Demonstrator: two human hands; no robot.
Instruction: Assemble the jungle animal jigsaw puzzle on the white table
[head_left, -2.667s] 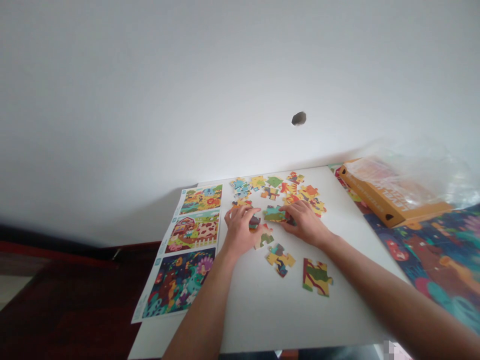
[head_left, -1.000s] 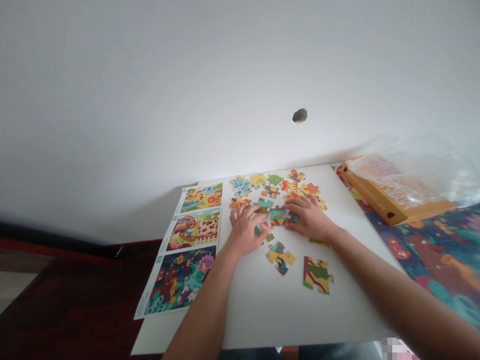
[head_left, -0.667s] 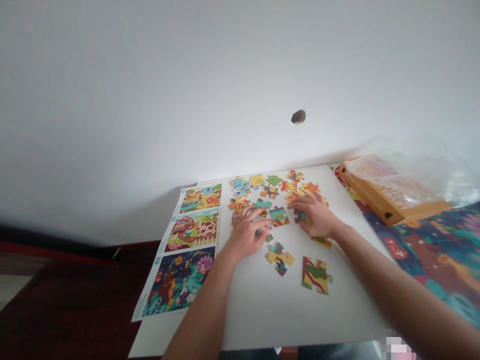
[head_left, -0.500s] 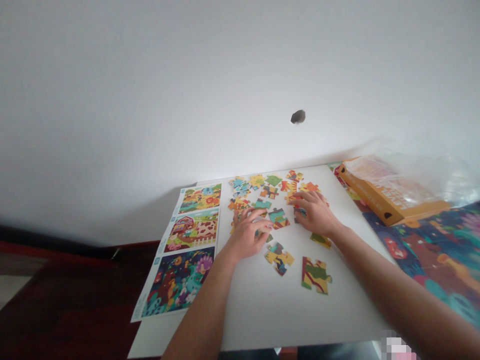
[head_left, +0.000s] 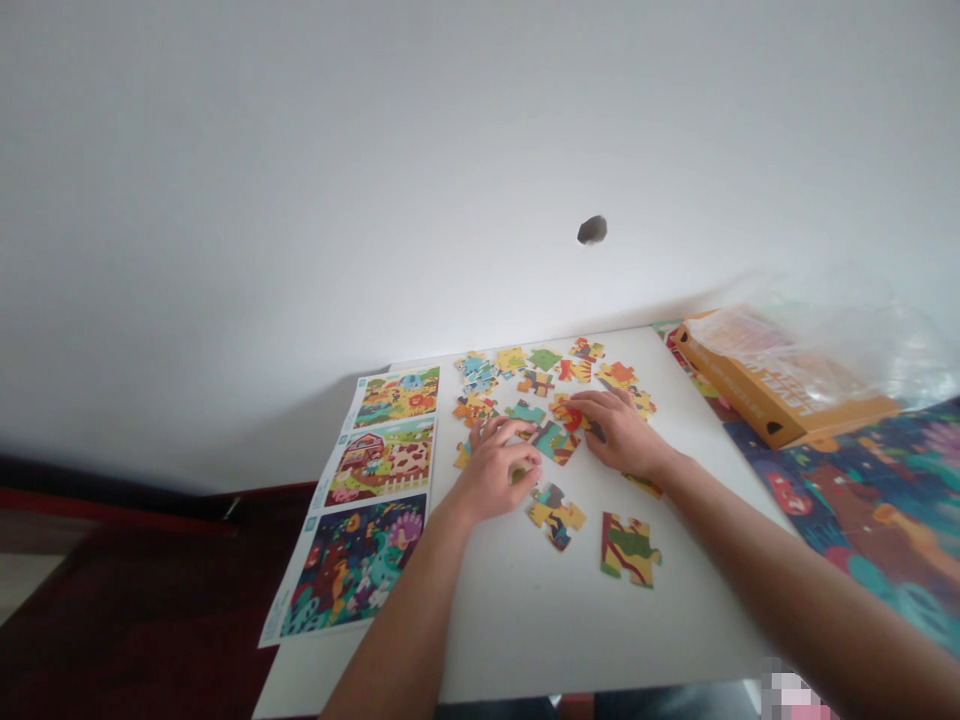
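Several cardboard puzzle pieces lie on a white table [head_left: 525,620]. My left hand [head_left: 496,472] rests low among them with curved, spread fingers. Its index fingertip reaches the edge of a teal puzzle piece [head_left: 556,443]; a greenish piece shows partly under the hand. My right hand [head_left: 626,432] has its fingers on a red-and-yellow puzzle piece [head_left: 564,413], just above the teal one. The right thumb is near the teal piece, and the palm hides other pieces. Nearer to me lie a yellow-and-blue piece [head_left: 556,516] and a green-and-yellow piece [head_left: 631,549].
On the left lies a sheet [head_left: 319,520] with three printed pictures. An orange puzzle box [head_left: 780,405] under clear plastic wrap [head_left: 855,345] sits at right on a colourful printed mat [head_left: 847,500]. A white wall [head_left: 450,180] with a hole [head_left: 592,230] rises behind the table.
My right hand has shifted left with the red-and-yellow piece, uncovering pieces behind it. The teal piece has turned slightly between the hands. My left hand has hardly moved.
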